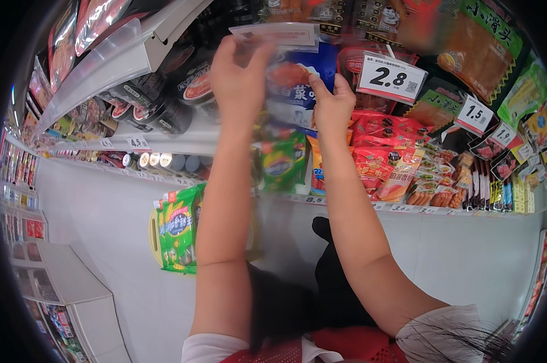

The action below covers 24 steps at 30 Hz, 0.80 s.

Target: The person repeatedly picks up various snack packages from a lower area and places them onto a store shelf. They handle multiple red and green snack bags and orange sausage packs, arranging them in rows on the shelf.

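A blue food bag point(296, 93) with a pictured dish and white print hangs at the front of the shelf display. My right hand point(334, 102) pinches its right edge, the thumb lying on the front. Motion blurs my left hand point(241, 72), raised at the bag's upper left. Its fingertips are by the lower left corner of a clear price-tag holder point(278, 36); whether they grip it I cannot tell. Below the bag, green packets point(280, 161) stand on the lower shelf, partly blurred.
Green bags point(178, 227) lie on a yellowish stool or basket point(154, 236) beside my left forearm. Red snack bags point(373, 168) fill the shelf at right, under a hanging price tag point(391, 77). Dark tubs point(164, 113) occupy the left shelf. A white display unit point(92, 313) stands at lower left.
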### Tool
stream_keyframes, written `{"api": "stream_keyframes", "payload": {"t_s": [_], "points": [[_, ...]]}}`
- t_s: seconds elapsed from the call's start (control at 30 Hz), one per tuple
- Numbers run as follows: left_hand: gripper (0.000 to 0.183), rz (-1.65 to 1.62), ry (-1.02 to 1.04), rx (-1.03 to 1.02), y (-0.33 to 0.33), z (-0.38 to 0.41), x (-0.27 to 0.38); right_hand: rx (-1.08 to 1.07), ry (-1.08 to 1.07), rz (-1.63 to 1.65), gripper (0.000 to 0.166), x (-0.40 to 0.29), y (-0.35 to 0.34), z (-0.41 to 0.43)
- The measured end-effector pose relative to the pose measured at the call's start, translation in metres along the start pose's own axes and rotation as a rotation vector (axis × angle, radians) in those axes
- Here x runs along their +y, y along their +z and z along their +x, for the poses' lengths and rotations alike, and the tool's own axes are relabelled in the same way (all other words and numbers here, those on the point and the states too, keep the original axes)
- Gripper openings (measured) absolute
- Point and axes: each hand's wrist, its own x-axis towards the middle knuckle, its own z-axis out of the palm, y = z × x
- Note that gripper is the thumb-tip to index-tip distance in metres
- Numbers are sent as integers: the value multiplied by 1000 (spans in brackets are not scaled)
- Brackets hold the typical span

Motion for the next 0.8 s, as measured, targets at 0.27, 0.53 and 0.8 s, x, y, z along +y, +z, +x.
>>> {"api": "stream_keyframes", "payload": {"t_s": [0.27, 0.53, 0.8], "points": [[31, -95, -29, -110, -10, 4, -6, -21, -165, -31, 16, 10, -1, 16], [27, -81, -74, -182, -25, 8, 4, -2, -22, 34, 13, -3, 4, 3], [35, -190, -37, -290, -31, 10, 1, -78, -16, 57, 11, 13, -3, 17]]}}
